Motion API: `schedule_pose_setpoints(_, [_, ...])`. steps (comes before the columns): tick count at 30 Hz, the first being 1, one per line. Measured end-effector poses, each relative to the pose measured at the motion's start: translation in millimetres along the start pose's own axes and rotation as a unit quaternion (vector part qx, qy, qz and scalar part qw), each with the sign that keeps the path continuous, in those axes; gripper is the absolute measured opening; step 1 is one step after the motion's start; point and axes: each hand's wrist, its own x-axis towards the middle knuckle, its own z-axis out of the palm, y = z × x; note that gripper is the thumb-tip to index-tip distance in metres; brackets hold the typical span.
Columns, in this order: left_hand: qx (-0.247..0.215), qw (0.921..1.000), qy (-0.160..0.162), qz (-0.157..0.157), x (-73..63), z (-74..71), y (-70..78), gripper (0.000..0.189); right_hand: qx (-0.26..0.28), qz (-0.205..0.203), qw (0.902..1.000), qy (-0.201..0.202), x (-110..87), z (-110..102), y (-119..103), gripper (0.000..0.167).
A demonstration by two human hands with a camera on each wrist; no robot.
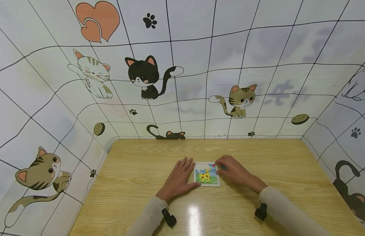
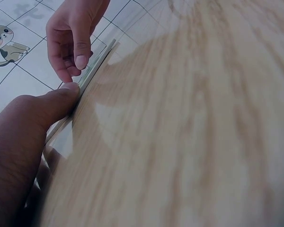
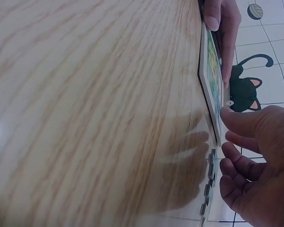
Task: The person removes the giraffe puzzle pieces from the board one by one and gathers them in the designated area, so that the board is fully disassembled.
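Observation:
A small jigsaw puzzle (image 1: 206,177) with a yellow giraffe lies in a white-edged tray on the wooden table; a pale strip shows along its upper left. My left hand (image 1: 180,178) lies spread at the tray's left side, its thumb on the near left corner. Over the right edge is my right hand (image 1: 233,169), fingers loosely bent and fingertips at the puzzle's surface; in the right wrist view nothing shows between thumb and fingers. Loose jigsaw pieces (image 3: 209,184) lie on the table beside the tray, below that hand, mostly hidden from the head view.
The wooden table (image 1: 135,170) extends around the tray on all sides. White cloth walls (image 1: 194,85) printed with cats and grid lines stand behind it and at both sides. Black wrist cameras (image 1: 169,218) sit on the sleeves.

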Motion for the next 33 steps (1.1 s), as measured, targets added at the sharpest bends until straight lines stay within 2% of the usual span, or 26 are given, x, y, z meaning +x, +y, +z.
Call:
schedule_pose_setpoints(10, [-0.009,1.0,-0.001,0.0,-0.7,-1.9,1.0,0.099,-0.004,0.0,0.9997,-0.025,5.5,-0.5,-0.4,0.029])
schedule_pose_setpoints(18, [-0.01,0.9999,-0.001,-0.002,-0.7,-2.6,1.0,0.098,-0.006,-0.012,0.9996,-0.024,5.9,-1.1,0.0,0.03])
schedule_pose_setpoints(33, [-0.005,1.0,-0.002,-0.002,-1.0,-3.9,2.5,0.098,-0.015,-0.008,0.9994,-0.03,6.9,-3.8,-5.8,0.029])
